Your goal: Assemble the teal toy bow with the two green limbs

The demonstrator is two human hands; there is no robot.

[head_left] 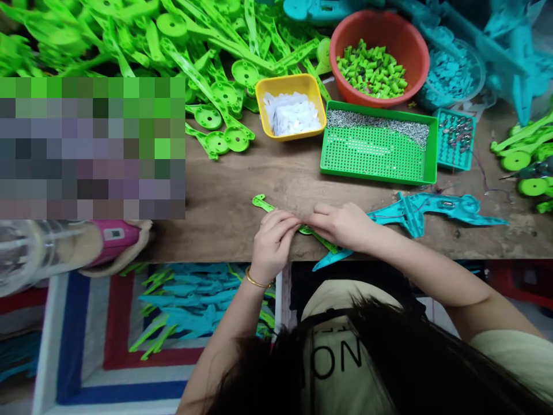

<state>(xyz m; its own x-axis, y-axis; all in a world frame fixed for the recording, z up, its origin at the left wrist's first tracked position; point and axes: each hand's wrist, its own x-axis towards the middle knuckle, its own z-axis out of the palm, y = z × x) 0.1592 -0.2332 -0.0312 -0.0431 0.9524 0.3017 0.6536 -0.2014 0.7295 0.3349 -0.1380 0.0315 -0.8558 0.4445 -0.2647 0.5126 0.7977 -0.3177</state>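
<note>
A thin gold bangle circles the left wrist. The pale shirt at lower centre bears black lettering.

One head camera looks forward and steeply down over the counter from its near side. The hands appear fairly near, below it.

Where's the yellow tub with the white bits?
In the head view, the yellow tub is at the upper middle, just left of the green tray, with green parts to its left.

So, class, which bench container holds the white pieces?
The yellow tub, left of the green tray; that tray holds metal pieces, the red bowl green ones.
</note>
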